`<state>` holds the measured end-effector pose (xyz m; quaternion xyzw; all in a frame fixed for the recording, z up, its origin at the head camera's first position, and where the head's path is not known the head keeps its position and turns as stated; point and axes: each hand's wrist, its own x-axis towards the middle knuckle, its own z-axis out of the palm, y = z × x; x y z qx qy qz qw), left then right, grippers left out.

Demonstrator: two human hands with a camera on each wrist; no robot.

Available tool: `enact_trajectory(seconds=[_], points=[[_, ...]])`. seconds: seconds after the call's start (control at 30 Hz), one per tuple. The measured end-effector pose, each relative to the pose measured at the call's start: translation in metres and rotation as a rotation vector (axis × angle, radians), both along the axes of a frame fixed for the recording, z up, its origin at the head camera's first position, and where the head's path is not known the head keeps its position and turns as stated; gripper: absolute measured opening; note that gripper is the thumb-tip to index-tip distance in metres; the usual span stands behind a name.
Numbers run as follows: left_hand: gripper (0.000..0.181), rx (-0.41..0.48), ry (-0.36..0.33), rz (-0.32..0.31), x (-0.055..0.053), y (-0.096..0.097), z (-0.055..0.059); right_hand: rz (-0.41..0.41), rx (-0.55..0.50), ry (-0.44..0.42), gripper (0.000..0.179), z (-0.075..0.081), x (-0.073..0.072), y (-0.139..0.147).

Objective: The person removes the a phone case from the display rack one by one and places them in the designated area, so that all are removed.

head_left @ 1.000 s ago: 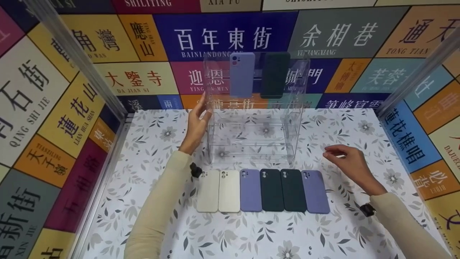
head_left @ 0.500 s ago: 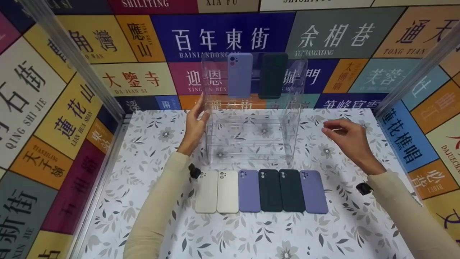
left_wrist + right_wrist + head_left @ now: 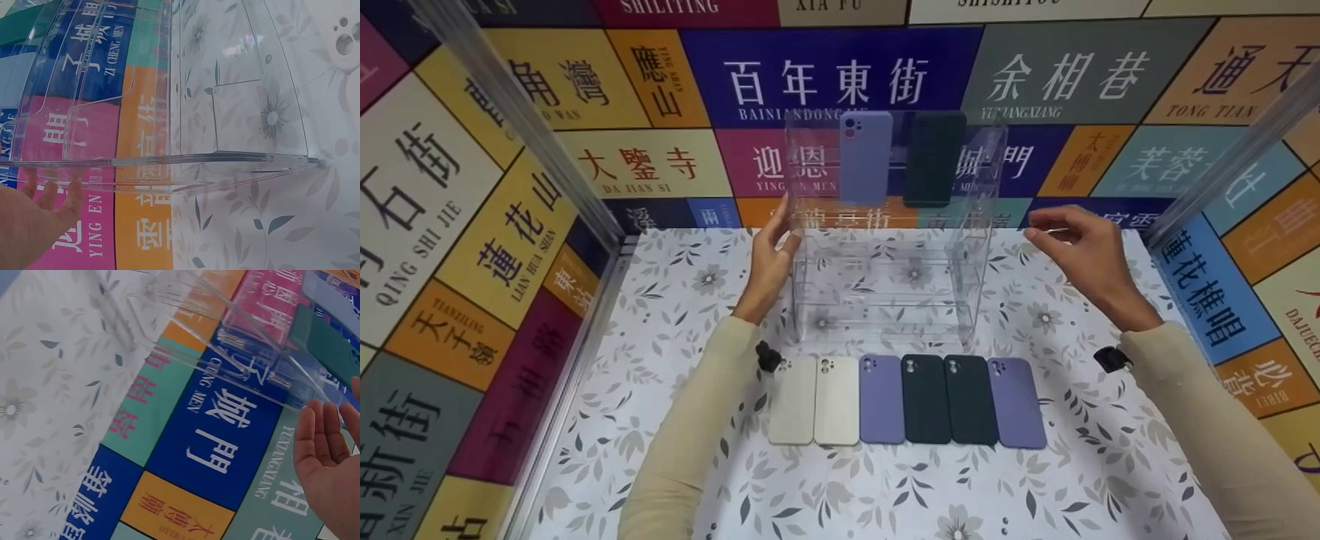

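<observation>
A clear tiered acrylic display stand (image 3: 981, 240) stands at the back middle of the table. On its top tier lean a purple phone case (image 3: 865, 159) at the left and a dark green phone case (image 3: 936, 159) at the right. My left hand (image 3: 770, 262) touches the stand's left side; its fingertips (image 3: 73, 194) lie against the clear side panel (image 3: 219, 156) in the left wrist view. To the right of the stand, my right hand (image 3: 1089, 259) is raised in the air with loosely bent fingers, holding nothing. In the right wrist view the green case appears beyond its fingers (image 3: 304, 439).
In front of the stand several phone cases lie in a row: two cream cases (image 3: 837, 401), a purple case (image 3: 882, 401), two dark green cases (image 3: 973, 401) and another purple case (image 3: 1018, 405). Sign-printed walls (image 3: 840, 67) enclose the flower-patterned table (image 3: 840, 491).
My right hand has risen away from the table, up beside the stand's right side. The left hand stays at the stand, and the cases have not moved.
</observation>
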<state>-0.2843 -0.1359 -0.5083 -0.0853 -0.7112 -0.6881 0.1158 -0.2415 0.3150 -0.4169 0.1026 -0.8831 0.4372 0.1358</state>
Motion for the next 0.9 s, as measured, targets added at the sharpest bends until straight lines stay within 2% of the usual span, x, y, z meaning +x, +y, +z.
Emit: enact_trajectory(seconds=[0.3,0.53,0.7,0.9], points=[[0.068,-0.015,0.004,0.003,0.001,-0.001,-0.002,0.047,-0.011,0.000,0.035,0.020,-0.015,-0.023],[0.070,-0.020,0.004,0.001,0.002,-0.003,-0.003,0.111,-0.025,0.002,0.041,0.035,-0.038,-0.046],[0.071,-0.023,0.012,0.000,0.000,-0.002,-0.003,0.127,-0.011,-0.064,0.046,0.042,-0.052,-0.058],[0.068,-0.021,0.015,0.012,0.001,0.000,-0.002,0.132,-0.019,-0.134,0.053,0.043,-0.066,-0.073]])
